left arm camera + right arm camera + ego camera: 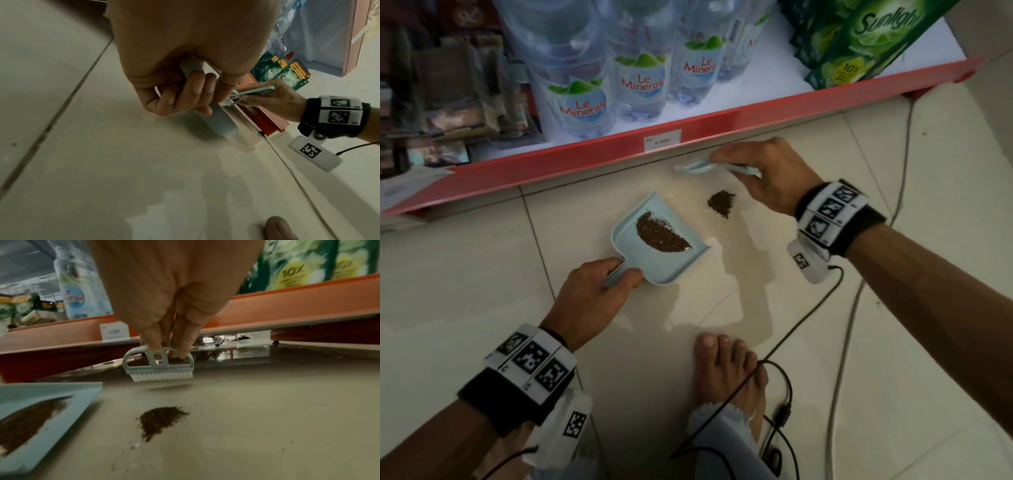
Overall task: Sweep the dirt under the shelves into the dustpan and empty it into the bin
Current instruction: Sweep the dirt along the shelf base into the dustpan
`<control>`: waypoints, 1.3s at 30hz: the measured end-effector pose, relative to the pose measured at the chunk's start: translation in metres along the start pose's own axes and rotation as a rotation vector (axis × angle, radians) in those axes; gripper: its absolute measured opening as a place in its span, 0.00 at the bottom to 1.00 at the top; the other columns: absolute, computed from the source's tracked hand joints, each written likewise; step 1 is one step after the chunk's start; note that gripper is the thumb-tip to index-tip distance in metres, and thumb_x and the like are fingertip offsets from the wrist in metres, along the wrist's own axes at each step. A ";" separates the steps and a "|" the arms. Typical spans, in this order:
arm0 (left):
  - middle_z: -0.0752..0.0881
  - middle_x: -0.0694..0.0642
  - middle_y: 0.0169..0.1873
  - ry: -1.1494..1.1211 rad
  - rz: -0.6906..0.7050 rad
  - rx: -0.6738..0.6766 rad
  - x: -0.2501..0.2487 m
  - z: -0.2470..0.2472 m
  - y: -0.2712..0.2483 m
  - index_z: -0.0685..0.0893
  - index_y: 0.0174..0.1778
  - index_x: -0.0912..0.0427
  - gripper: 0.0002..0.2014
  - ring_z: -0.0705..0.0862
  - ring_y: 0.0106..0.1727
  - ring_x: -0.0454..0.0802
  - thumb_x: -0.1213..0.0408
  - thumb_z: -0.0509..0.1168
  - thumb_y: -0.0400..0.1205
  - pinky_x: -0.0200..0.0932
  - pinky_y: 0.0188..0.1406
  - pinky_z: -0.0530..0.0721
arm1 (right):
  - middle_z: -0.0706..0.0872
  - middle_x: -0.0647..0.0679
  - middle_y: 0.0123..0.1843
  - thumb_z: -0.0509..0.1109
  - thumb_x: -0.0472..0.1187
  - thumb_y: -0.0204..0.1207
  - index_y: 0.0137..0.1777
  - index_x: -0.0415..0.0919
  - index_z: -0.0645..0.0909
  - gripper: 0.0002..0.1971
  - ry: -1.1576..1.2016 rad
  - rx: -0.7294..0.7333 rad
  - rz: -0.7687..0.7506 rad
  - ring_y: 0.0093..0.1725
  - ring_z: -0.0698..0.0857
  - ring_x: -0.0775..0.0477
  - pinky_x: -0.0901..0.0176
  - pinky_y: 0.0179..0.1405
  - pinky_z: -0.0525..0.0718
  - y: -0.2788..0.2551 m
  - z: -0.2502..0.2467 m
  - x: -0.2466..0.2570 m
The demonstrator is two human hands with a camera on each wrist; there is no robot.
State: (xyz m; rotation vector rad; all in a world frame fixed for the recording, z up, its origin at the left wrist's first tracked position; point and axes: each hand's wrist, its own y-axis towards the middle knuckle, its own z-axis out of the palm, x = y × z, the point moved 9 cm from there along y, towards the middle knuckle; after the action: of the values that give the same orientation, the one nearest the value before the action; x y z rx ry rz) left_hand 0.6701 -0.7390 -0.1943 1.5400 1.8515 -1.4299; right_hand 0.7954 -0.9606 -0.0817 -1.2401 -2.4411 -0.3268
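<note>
A pale blue dustpan [640, 255] lies flat on the tiled floor with a curved heap of brown dirt [661, 233] in it. My left hand [599, 284] grips its short handle [216, 118]. A smaller pile of dirt [720, 202] lies on the floor to the pan's right, also seen as the dirt pile [162, 418] in the right wrist view. My right hand [763, 171] pinches a small blue brush [159, 368] with white bristles, held just above the floor beyond that pile, close to the shelf's edge. The dustpan [61, 404] sits to its left.
A red-edged bottom shelf [688, 126] runs along the far side, carrying water bottles [582, 99] and green detergent packs [859, 44]. A price tag [662, 139] sticks on its edge. My bare foot [726, 370] and black cables [784, 342] lie on the floor near me.
</note>
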 end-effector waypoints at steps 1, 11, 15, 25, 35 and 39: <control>0.78 0.41 0.18 0.001 0.001 -0.002 0.000 0.000 0.001 0.86 0.35 0.59 0.16 0.74 0.22 0.38 0.52 0.67 0.83 0.42 0.30 0.73 | 0.89 0.42 0.63 0.68 0.27 0.79 0.64 0.36 0.87 0.16 0.004 0.052 -0.016 0.59 0.90 0.41 0.46 0.61 0.86 0.002 0.008 0.005; 0.77 0.42 0.18 -0.007 -0.030 -0.031 0.012 -0.002 0.000 0.86 0.36 0.63 0.17 0.73 0.22 0.38 0.52 0.67 0.82 0.42 0.30 0.73 | 0.90 0.47 0.62 0.71 0.32 0.80 0.66 0.43 0.87 0.15 -0.030 0.101 0.070 0.54 0.91 0.42 0.44 0.52 0.89 -0.048 -0.003 -0.019; 0.78 0.42 0.19 0.005 0.004 0.007 0.002 0.006 0.003 0.86 0.37 0.62 0.17 0.74 0.23 0.38 0.52 0.67 0.82 0.43 0.31 0.74 | 0.92 0.42 0.57 0.65 0.40 0.83 0.66 0.48 0.86 0.15 -0.206 -0.141 0.294 0.49 0.91 0.36 0.42 0.49 0.88 -0.040 -0.035 -0.048; 0.78 0.42 0.19 0.000 0.021 0.018 -0.006 0.015 0.004 0.86 0.38 0.64 0.19 0.74 0.22 0.38 0.49 0.66 0.81 0.42 0.30 0.74 | 0.90 0.38 0.39 0.59 0.37 0.85 0.58 0.38 0.87 0.14 -0.240 0.089 0.485 0.32 0.83 0.39 0.49 0.44 0.87 -0.039 0.017 -0.033; 0.87 0.59 0.31 0.039 0.009 0.046 -0.018 0.027 0.008 0.87 0.40 0.64 0.27 0.79 0.29 0.47 0.41 0.60 0.71 0.43 0.32 0.76 | 0.92 0.40 0.48 0.64 0.36 0.80 0.55 0.39 0.88 0.11 -0.117 -0.183 0.395 0.41 0.89 0.36 0.44 0.45 0.89 -0.047 -0.024 -0.016; 0.85 0.57 0.27 0.062 0.019 0.032 -0.026 0.030 0.011 0.86 0.39 0.65 0.24 0.81 0.31 0.51 0.44 0.63 0.76 0.44 0.32 0.77 | 0.87 0.37 0.46 0.66 0.36 0.79 0.52 0.36 0.87 0.09 -0.214 -0.191 0.479 0.42 0.86 0.33 0.42 0.44 0.86 -0.042 -0.030 -0.038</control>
State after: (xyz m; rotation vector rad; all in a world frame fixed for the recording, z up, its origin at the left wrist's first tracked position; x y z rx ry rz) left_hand 0.6794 -0.7790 -0.1931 1.6306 1.8525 -1.4256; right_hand 0.7884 -1.0238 -0.0729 -1.9768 -2.2178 -0.3057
